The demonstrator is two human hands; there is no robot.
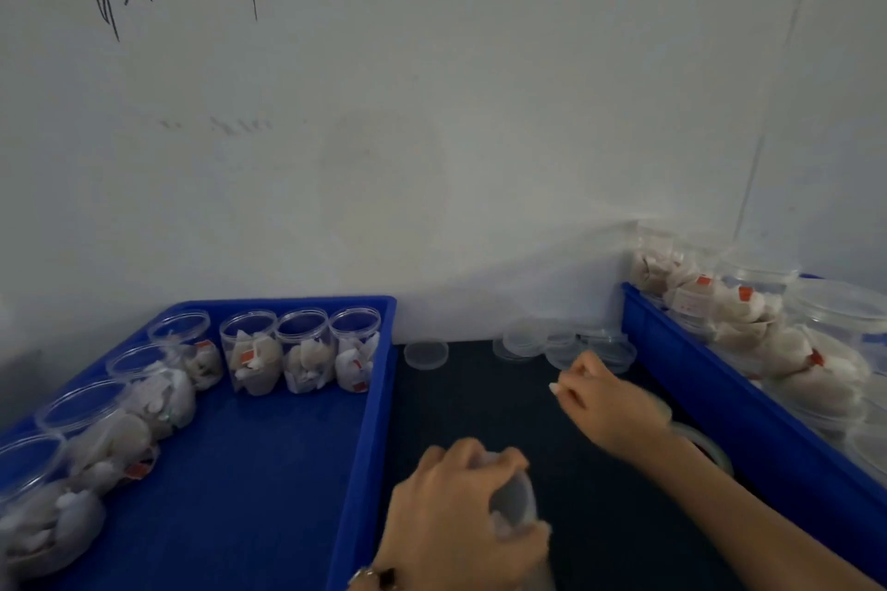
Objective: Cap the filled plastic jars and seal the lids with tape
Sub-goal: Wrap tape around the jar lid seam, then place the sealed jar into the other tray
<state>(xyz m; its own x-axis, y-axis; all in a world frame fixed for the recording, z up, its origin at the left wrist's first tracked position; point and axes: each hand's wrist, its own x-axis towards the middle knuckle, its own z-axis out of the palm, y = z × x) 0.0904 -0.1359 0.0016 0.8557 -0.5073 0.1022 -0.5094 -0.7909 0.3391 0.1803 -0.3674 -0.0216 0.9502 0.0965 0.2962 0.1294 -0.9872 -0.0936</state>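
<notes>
My left hand point(451, 509) grips a filled clear plastic jar point(516, 509) from above, low in the middle of the dark table; the jar is blurred and I cannot tell if it has a lid. My right hand point(609, 408) reaches forward over the table, fingers loosely curled and apart, just short of a pile of clear lids point(566, 343) by the wall. One lid point(425, 354) lies apart to the left. A roll of clear tape point(705, 446) sits under my right wrist.
A blue tray point(365, 422) on the left holds several open jars filled with white sachets. A second blue tray point(681, 365) on the right holds several filled, capped jars lying stacked. A white wall with black writing stands close behind.
</notes>
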